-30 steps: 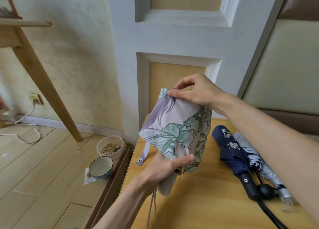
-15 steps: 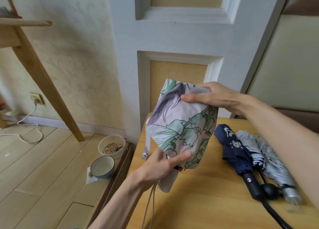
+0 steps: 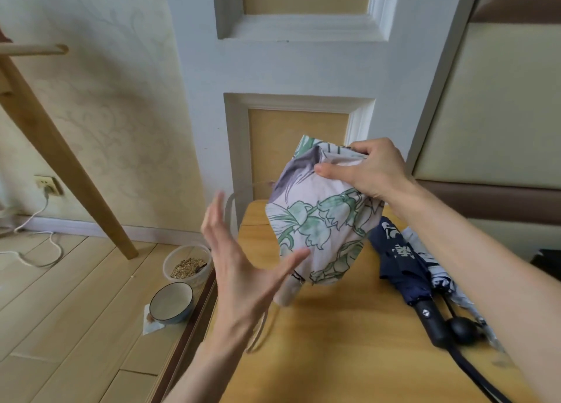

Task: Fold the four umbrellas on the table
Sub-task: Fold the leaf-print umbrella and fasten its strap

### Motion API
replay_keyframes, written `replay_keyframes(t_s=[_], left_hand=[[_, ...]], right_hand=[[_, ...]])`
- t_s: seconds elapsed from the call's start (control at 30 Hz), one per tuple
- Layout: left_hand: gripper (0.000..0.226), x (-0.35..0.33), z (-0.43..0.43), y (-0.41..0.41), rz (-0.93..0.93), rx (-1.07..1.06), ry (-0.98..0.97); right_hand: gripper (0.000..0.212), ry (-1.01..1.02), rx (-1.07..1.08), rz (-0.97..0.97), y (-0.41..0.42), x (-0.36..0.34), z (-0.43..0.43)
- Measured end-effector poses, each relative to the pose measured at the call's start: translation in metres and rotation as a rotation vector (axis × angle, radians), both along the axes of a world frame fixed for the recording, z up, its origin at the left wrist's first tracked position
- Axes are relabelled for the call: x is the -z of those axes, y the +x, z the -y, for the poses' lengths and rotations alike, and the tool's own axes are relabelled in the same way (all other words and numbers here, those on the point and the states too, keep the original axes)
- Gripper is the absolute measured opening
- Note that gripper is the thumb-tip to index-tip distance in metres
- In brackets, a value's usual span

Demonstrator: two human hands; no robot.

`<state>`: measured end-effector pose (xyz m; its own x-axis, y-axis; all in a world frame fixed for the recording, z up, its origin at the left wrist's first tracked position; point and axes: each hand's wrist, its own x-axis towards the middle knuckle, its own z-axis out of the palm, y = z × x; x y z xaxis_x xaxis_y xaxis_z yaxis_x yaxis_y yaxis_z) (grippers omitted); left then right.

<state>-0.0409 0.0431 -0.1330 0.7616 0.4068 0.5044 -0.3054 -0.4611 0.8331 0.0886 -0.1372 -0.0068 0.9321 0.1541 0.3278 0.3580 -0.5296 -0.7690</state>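
Wooden table (image 3: 349, 342) against a white panelled wall. Left hand (image 3: 239, 269) has let go of the floral umbrella (image 3: 318, 220): fingers now spread, blurred, just beside it. Right hand (image 3: 373, 172) still pinches its top fabric, holding it above the table. Its handle is mostly hidden. Navy umbrella (image 3: 400, 266) overlaps grey umbrella (image 3: 437, 266) at right. Bowl (image 3: 171, 302) on floor.
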Motion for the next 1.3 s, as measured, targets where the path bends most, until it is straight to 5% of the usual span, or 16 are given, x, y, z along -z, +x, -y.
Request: replay_keyframes(t_s=[0.1, 0.2, 0.3, 0.47, 0.63, 0.83, 1.03, 1.2, 1.3], left_hand=[[0.126, 0.008, 0.021, 0.003, 0.11, 0.095, 0.408], [0.138, 0.015, 0.027, 0.012, -0.122, 0.215, 0.173], [0.126, 0.014, 0.021, 0.015, -0.149, 0.356, -0.123], [0.06, 0.008, 0.016, 0.009, -0.406, 0.458, -0.193], [0.042, 0.022, 0.023, 0.005, -0.379, 0.356, -0.192], [0.068, 0.032, 0.025, 0.005, -0.362, 0.262, -0.106], [0.086, 0.026, 0.028, -0.002, -0.371, 0.105, 0.258], [0.139, 0.023, 0.029, -0.002, -0.355, 0.101, 0.246], [0.143, 0.026, 0.029, -0.001, -0.283, 0.092, 0.187]], right_hand=[[0.043, -0.134, 0.058, 0.032, -0.008, 0.0, -0.008], [0.043, -0.167, 0.039, -0.016, -0.018, 0.0, -0.017], [0.046, -0.136, 0.033, -0.045, -0.024, -0.004, -0.022], [0.047, -0.21, 0.058, -0.042, -0.03, -0.007, -0.034], [0.044, -0.403, 0.004, -0.023, -0.031, -0.004, -0.033], [0.048, -0.401, -0.066, -0.016, -0.024, 0.002, -0.03], [0.043, -0.257, 0.029, -0.022, -0.001, 0.02, -0.029], [0.045, -0.146, 0.006, -0.087, 0.005, 0.024, -0.025], [0.051, -0.114, -0.063, -0.063, -0.002, 0.019, -0.022]])
